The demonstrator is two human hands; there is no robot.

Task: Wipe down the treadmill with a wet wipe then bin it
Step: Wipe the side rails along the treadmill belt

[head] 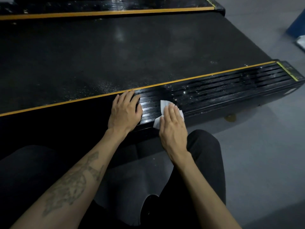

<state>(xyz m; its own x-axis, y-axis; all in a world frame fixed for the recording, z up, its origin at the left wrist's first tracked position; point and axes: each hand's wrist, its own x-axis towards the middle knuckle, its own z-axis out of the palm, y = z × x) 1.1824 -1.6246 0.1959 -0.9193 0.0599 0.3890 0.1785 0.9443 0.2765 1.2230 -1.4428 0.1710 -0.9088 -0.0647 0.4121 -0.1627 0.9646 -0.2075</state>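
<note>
We are crouched beside the treadmill [115, 52], and both of our hands are down on its near side rail [222, 90], the ribbed black strip with the orange line along it.

Our right hand [173, 128] lies flat on the wet wipe [163, 104]. The fingers are straight and close together, not curled. We think we hold it this way so the whole hand can push the wipe hard into the little grooves. White corners of the wipe peek out past our fingertips and by our thumb.

Our left hand [125, 111] is just beside the right one, flat on the rail too. Its fingers are spread a little and it holds nothing. It looks like it is there to keep us steady while we lean in.

Out past our right hand the rail has white specks and dull smears on it, so that part looks like it needs wiping next. We would slide the wipe that way, along the grooves.

The belt lies just beyond our fingertips. We cannot see a bin for sure. A blue thing [297, 23] sits far off past our right hand, but we cannot tell what it is.
</note>
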